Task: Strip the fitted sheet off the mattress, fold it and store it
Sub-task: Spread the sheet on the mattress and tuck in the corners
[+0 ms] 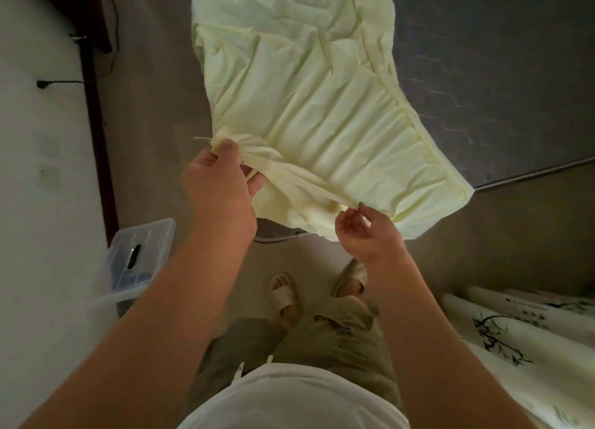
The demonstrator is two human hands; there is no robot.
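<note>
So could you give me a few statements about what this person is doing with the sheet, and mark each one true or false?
1. Both hands hold the pale yellow sheet. True: the left hand and the right hand each pinch its near edge.
2. The sheet is still stretched over the mattress. False: it lies bunched on the grey mattress, hanging off the corner.
3. A clear plastic box stands on the floor to the person's left. True.
4. The person is barefoot. False: they wear slippers.

fitted sheet (306, 106) top cut off, mattress (499, 74) partly covered
</note>
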